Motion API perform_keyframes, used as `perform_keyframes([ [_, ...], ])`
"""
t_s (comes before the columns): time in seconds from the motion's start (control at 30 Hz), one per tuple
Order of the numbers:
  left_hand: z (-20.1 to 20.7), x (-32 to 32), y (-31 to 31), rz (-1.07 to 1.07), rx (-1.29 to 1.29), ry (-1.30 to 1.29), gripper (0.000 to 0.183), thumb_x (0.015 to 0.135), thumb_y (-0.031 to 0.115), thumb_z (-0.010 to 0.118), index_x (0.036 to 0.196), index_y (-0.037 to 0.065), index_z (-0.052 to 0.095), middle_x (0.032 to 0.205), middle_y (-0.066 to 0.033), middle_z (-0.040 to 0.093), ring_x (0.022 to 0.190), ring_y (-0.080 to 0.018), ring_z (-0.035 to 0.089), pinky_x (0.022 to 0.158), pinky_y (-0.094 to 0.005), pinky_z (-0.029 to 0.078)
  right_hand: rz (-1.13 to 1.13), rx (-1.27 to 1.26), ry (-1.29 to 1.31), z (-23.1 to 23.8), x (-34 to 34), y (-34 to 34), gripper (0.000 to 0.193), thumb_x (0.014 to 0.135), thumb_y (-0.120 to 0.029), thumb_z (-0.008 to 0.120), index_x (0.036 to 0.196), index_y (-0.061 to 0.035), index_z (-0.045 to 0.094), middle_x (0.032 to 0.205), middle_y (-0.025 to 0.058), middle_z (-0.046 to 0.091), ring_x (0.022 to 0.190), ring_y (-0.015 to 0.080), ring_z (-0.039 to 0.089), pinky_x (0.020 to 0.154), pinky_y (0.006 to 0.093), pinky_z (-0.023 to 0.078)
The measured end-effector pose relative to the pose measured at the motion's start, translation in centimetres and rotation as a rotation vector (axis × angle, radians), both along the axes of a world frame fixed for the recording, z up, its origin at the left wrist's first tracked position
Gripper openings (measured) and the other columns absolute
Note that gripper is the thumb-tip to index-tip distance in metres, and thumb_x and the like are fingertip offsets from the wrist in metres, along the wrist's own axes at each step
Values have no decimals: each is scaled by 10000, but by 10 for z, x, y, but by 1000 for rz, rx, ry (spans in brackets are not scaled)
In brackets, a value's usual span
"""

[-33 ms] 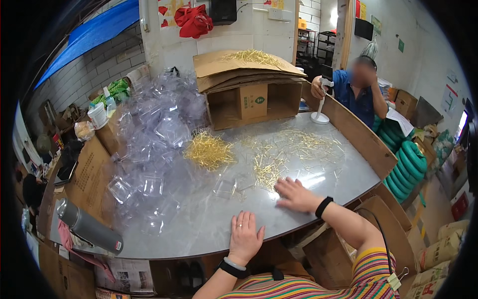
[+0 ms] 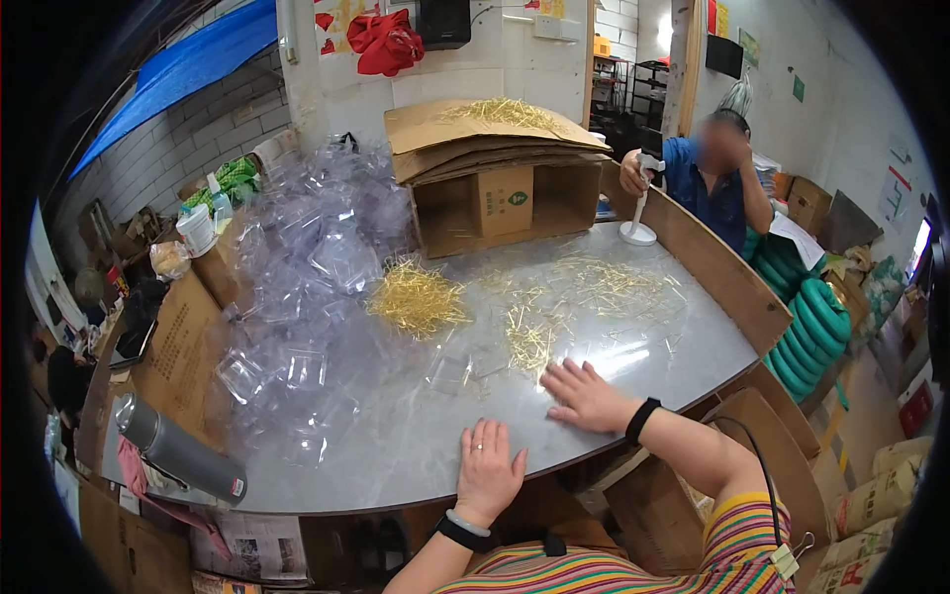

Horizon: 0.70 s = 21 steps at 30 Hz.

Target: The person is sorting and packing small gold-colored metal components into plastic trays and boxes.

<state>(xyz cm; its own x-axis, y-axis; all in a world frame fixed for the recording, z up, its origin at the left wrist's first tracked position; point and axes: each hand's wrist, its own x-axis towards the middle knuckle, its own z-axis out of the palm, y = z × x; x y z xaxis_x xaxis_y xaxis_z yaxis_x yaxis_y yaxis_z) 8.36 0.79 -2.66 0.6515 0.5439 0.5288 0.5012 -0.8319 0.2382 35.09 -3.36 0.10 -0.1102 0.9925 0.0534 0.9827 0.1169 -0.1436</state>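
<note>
My left hand lies flat near the front edge of the grey table, fingers out and nothing in it. Farther right, my right hand rests open on the tabletop, its fingers stretched toward a small heap of gold twist-tie-like strips. More of these thin strips are scattered behind it. Left of them sits a denser pile of gold strips. A small clear plastic piece lies between that pile and my hands. Many transparent plastic boxes are heaped on the left side.
A grey bottle lies tilted at the left front edge. At the back stands a cardboard box with stacked flaps and gold strips on top. A person sits beyond the right wooden board, one hand at a white phone stand.
My right hand has shifted very slightly toward me, away from the small heap of strips. My left hand stays in place.
</note>
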Motion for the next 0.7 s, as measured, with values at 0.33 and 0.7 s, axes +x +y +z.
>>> perform_keyframes([
  [0.33, 0, 3, -4, -16, -2, -15, 568, 915, 302, 674, 1307, -83, 531, 1340, -258, 537, 1316, -403, 471, 1143, -542, 335, 145, 93, 7, -4, -32, -8, 798, 984, -636, 440, 1510, -39, 379, 1582, 233, 317, 1479, 422, 272, 1185, 601, 220],
  [0.7, 2, 1, 1, -67, -91, -38, 576, 922, 235, 655, 1352, -104, 479, 1390, -263, 502, 1335, -408, 456, 1155, -533, 323, -20, 168, -29, -5, -38, 13, 711, 999, -552, 476, 1507, -61, 407, 1572, 206, 363, 1471, 393, 309, 1199, 560, 221],
])
